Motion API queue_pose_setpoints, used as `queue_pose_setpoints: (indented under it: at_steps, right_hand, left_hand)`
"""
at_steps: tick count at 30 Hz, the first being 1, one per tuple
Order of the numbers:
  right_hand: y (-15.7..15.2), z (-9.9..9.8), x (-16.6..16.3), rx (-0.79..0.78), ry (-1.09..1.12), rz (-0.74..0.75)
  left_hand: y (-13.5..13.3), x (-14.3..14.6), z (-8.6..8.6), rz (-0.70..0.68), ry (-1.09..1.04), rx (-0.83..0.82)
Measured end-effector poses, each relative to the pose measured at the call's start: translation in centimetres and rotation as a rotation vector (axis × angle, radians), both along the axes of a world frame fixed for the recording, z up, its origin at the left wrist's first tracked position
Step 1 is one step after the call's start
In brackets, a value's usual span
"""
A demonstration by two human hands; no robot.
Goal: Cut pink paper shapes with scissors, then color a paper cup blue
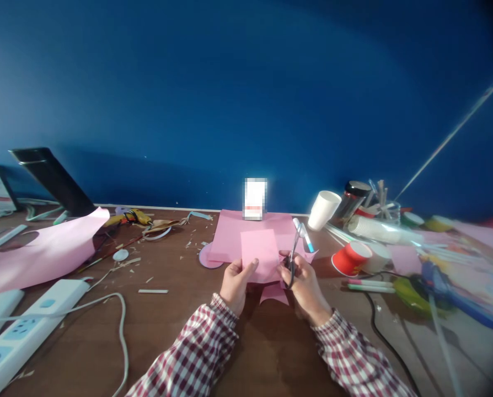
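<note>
In the middle of the head view, my left hand [236, 281] pinches the lower left edge of a pink paper piece [260, 251], thumb on top. My right hand [306, 286] has its fingers through the dark handles of a pair of scissors [294, 248], whose blades point up and away. Some right fingertips also come against the paper's right edge. Beneath and beyond lies a larger pink sheet [225, 237]. A pink scrap [274, 294] rests on the table below the held piece. Near the scissor blades is a white and blue marker [308, 240].
At right stand a white paper cup [324, 209] and a tipped red cup [352, 258], with markers [370, 285] and blurred craft supplies. On the left are a power strip [31, 331], a cut pink sheet [60, 248] and a black stand [52, 179]. A pixelated upright object [255, 198] stands behind.
</note>
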State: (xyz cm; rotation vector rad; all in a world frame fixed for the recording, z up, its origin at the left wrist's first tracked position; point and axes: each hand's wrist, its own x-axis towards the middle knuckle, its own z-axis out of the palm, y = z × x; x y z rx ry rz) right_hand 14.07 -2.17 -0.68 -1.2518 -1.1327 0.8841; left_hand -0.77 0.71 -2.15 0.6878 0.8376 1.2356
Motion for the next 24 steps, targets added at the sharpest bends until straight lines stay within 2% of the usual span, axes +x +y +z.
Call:
queue_pose_setpoints:
  at_steps: [5, 11, 14, 21, 24]
  right_hand:
    - [-0.4, -0.2, -0.3, 0.045, -0.086, 0.034]
    - [-0.4, -0.2, -0.5, -0.013, -0.050, 0.073]
    - [-0.4, -0.2, -0.5, -0.020, -0.040, 0.065]
    - [-0.3, -0.1, -0.3, 0.001, -0.046, -0.080]
    - [-0.3, -0.3, -0.5, 0.023, -0.037, -0.065]
  left_hand:
    - [0.3, -0.4, -1.0, 0.081, 0.274, 0.088]
    - [0.6, -0.4, -0.7, 0.151, 0.154, 0.122]
    - [0.6, -0.4, -0.6, 0.088, 0.160, 0.111]
    - [0.2, -0.2, -1.1, -0.021, 0.257, 0.154]
    - [0.2, -0.1, -1.4, -0.007, 0.306, 0.164]
